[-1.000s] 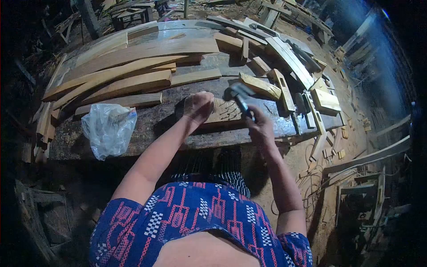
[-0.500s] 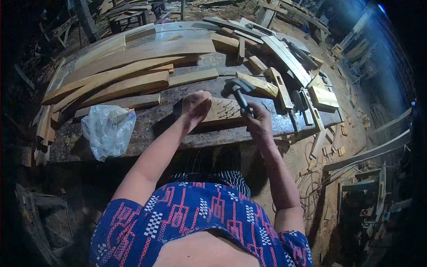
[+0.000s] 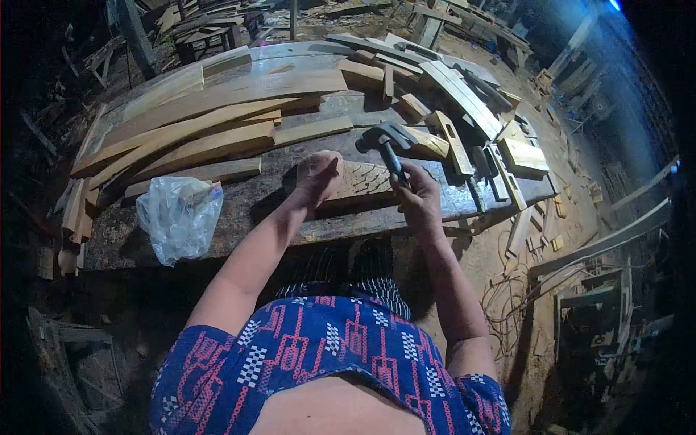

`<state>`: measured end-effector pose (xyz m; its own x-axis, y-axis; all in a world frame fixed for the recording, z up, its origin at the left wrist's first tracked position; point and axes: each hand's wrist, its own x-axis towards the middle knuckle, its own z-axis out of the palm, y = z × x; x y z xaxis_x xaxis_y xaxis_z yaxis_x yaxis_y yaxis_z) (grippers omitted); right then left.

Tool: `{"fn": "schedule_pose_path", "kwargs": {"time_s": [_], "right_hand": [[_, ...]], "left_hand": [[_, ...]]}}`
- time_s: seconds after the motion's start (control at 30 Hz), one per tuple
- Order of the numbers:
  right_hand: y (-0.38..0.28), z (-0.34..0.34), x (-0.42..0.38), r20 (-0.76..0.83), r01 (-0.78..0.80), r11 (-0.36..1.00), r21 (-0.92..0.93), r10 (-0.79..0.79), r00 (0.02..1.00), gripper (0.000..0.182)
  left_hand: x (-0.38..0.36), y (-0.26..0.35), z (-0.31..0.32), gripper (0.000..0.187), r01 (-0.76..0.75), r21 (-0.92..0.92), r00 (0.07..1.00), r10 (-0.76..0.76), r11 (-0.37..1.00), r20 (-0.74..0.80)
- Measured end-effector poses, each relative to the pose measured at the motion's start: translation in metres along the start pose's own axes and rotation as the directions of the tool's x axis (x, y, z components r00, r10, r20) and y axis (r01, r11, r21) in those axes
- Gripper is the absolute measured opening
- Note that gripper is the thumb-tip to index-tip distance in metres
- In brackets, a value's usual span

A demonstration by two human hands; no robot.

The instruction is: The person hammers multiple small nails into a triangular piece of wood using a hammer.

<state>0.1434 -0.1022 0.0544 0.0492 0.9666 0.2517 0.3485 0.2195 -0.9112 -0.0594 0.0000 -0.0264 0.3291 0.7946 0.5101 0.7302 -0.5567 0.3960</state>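
My right hand is wrapped round the handle of a claw hammer, whose dark metal head is raised near the right part of a wooden block. Several thin dark nails or marks show on the block's top; they are too small to tell apart. My left hand is closed over the block's left part, its fingers curled together. Whatever may be between those fingers is hidden. The block lies near the front edge of a dark, worn workbench.
A crumpled clear plastic bag lies at the bench's left front. Long boards cover the back left. Wood pieces, a slotted block and pale strips crowd the right side. Offcuts and cables lie on the ground at right.
The hammer head has tilted and turned, so its claw shows more clearly, and it has shifted slightly left. My left hand remains at the block. The view has shifted a little.
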Motion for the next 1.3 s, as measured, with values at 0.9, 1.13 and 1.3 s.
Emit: {"fn": "schedule_pose_path", "kwargs": {"time_s": [0.9, 1.13, 1.3], "right_hand": [[0.018, -0.005, -0.01, -0.147, 0.018, 0.991, 0.132, 0.001, 0.989, 0.025], [0.093, -0.074, 0.0, -0.402, -0.15, 0.879, -0.452, -0.05, 0.914, 0.023], [0.118, -0.079, 0.0, -0.451, -0.289, 0.807, -0.515, 0.031, 0.892, 0.029]], "left_hand": [[-0.031, 0.019, -0.107, 0.057, 0.106, -0.723, 0.77, -0.404, -0.683, 0.494], [-0.034, 0.04, -0.104, 0.059, 0.149, -0.669, 0.753, -0.355, -0.728, 0.554], [-0.036, 0.051, -0.096, 0.061, 0.216, -0.623, 0.773, -0.258, -0.752, 0.58]]}}
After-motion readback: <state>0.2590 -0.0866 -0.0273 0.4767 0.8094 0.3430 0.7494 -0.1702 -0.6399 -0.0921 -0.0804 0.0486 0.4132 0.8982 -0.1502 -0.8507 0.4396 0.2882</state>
